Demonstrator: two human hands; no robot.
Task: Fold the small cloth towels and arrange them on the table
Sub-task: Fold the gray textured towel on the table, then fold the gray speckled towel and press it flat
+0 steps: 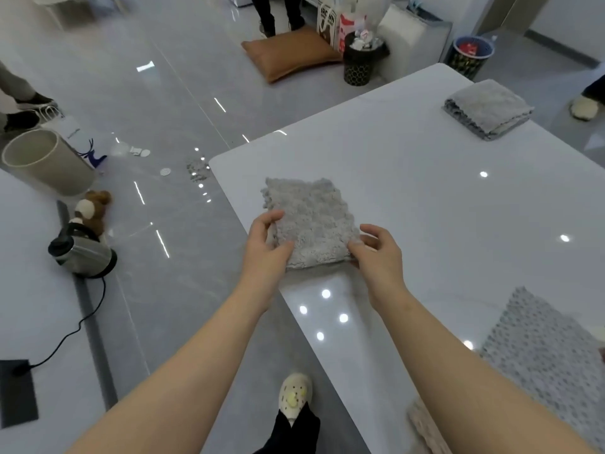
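Gripping the near-left corner of the folded grey towel (311, 221) with the left hand (266, 247), thumb on top, fingers curled. Pinching its near-right corner with the right hand (381, 253). Lying flat near the white table (409, 178) edge. Sitting well apart: 1 folded stack (487, 113), 1 dotted towel (540, 355).

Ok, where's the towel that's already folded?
In the head view, the folded towel lies near the far right edge of the table, apart from and beyond the centre towel gripped by the left hand and right hand.
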